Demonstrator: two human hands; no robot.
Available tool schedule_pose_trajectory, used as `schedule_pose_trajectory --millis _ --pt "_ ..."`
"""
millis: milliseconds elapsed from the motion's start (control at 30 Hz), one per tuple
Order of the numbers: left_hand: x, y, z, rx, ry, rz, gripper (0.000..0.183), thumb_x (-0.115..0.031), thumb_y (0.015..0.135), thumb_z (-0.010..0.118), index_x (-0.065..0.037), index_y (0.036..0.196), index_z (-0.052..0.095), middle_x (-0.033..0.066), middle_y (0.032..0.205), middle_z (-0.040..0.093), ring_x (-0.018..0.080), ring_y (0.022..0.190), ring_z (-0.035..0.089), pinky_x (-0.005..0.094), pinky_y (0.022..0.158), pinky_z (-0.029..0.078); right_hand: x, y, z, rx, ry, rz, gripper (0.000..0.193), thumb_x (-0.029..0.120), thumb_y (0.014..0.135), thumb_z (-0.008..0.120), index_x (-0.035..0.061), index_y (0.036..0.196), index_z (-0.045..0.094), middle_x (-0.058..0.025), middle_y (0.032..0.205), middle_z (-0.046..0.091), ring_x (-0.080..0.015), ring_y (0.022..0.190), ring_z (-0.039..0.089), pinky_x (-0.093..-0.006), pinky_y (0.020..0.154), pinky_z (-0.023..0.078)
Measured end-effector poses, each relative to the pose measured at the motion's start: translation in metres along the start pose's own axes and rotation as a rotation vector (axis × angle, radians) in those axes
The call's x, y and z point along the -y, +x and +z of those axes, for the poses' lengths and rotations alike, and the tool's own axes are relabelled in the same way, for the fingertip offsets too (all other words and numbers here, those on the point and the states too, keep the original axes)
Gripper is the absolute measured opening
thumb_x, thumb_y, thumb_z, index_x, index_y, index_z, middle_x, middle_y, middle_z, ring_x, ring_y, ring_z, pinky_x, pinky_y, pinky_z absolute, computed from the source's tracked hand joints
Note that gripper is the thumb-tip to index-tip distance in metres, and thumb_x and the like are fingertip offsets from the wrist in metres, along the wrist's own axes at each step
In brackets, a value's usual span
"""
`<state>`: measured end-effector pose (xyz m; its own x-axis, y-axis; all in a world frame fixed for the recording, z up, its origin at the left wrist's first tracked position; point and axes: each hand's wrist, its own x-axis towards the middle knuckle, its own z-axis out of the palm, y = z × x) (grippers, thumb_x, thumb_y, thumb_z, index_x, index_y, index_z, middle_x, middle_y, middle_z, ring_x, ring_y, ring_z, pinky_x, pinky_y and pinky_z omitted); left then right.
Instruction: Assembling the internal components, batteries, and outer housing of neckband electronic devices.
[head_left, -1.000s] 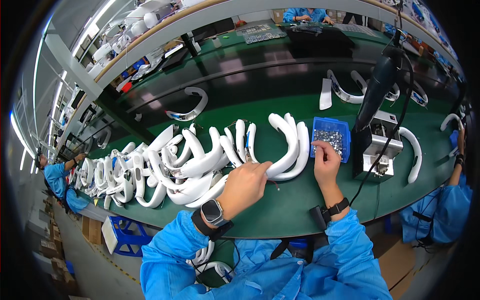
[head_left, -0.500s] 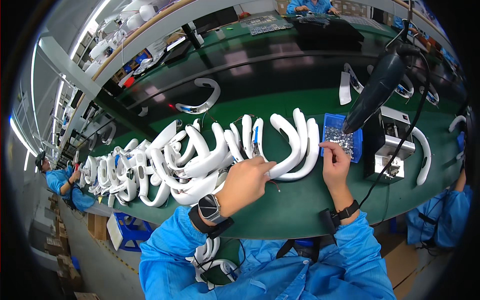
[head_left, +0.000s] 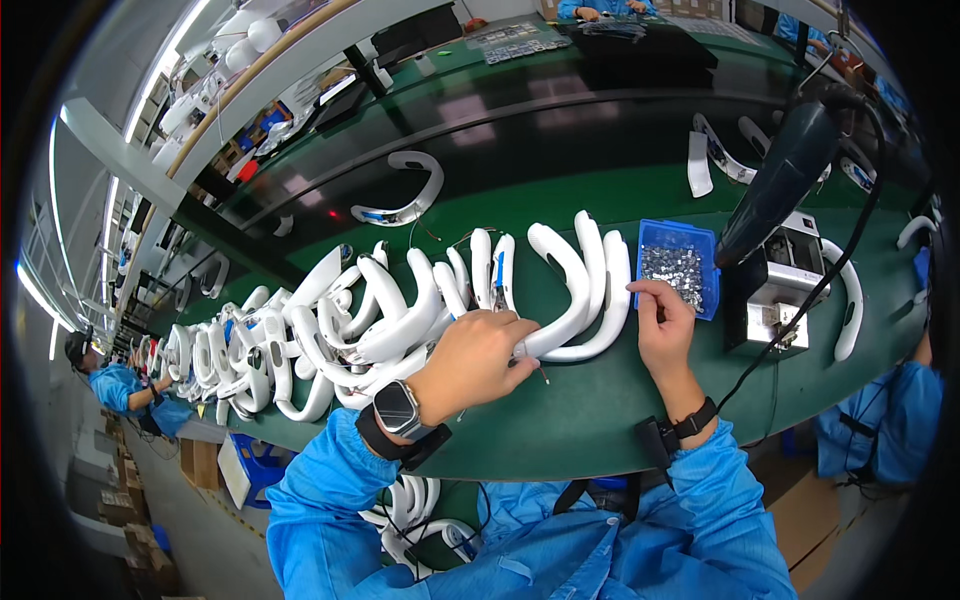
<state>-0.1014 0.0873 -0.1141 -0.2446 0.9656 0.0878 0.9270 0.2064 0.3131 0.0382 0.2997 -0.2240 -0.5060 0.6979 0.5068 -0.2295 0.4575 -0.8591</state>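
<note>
Looks like part-picking: left fingers [head_left: 516, 379] pinch the curved white shell [head_left: 577, 300], right fingers [head_left: 655, 290] pressed together by the blue bin [head_left: 672, 231], can't tell if loaded; next move calls for a steady shell.

A smooth, white, hook-shaped plastic housing [head_left: 574, 288] is laid on the green tabletop [head_left: 570, 425], its curve bulging rightward and its near end touched by the fingers of the left hand [head_left: 478, 358]. To its right, beside the right hand [head_left: 664, 330], an open, blue, rectangular plastic bin [head_left: 709, 262] is set upright, and small, loose, silvery metal pieces [head_left: 670, 268] are heaped inside it.
</note>
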Motion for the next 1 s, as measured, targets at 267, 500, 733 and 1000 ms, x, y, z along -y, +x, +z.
schedule_pose_trajectory --millis 267,500,733,1000 --pt "0.118 0.082 -0.045 -0.109 0.011 -0.185 0.040 -0.026 0.086 0.067 0.000 0.116 0.069 0.0209 0.104 0.072 0.0357 0.095 0.070 0.0419 0.086 0.054 0.002 0.001 -0.003 -0.036 -0.012 0.016 0.017 -0.004 0.092 0.056 0.0008 0.097 0.071 0.0012 0.069 0.059 -0.0022 0.055 0.044 -0.0214 0.049 0.032" --pt "0.283 0.157 -0.017 0.218 0.453 -0.559 0.044 -0.028 0.083 0.071 0.003 0.114 0.068 0.0269 0.112 0.069 0.0393 0.107 0.066 0.0443 0.094 0.052 0.003 0.005 -0.009 -0.072 -0.181 -0.215 0.017 -0.007 0.087 0.058 -0.0018 0.097 0.071 -0.0062 0.071 0.065 -0.0070 0.051 0.051 -0.0233 0.048 0.038" --pt "0.317 0.189 -0.003 0.165 0.352 -0.584 0.041 -0.028 0.080 0.075 0.002 0.107 0.071 0.0260 0.109 0.070 0.0407 0.102 0.068 0.0443 0.090 0.054 -0.004 0.012 -0.011 -0.036 -0.247 -0.293 0.020 -0.007 0.081 0.059 0.0007 0.094 0.073 -0.0092 0.065 0.063 -0.0163 0.046 0.054 -0.0276 0.047 0.042" --pt "0.201 0.168 -0.141 -0.322 -0.501 -0.664 0.031 -0.024 0.087 0.073 0.005 0.099 0.073 0.0111 0.093 0.073 0.0199 0.076 0.070 0.0326 0.070 0.056 0.002 0.011 -0.018 -0.100 -0.263 -0.210 0.018 -0.005 0.086 0.058 0.0023 0.093 0.073 -0.0045 0.061 0.056 -0.0112 0.046 0.047 -0.0259 0.046 0.035"
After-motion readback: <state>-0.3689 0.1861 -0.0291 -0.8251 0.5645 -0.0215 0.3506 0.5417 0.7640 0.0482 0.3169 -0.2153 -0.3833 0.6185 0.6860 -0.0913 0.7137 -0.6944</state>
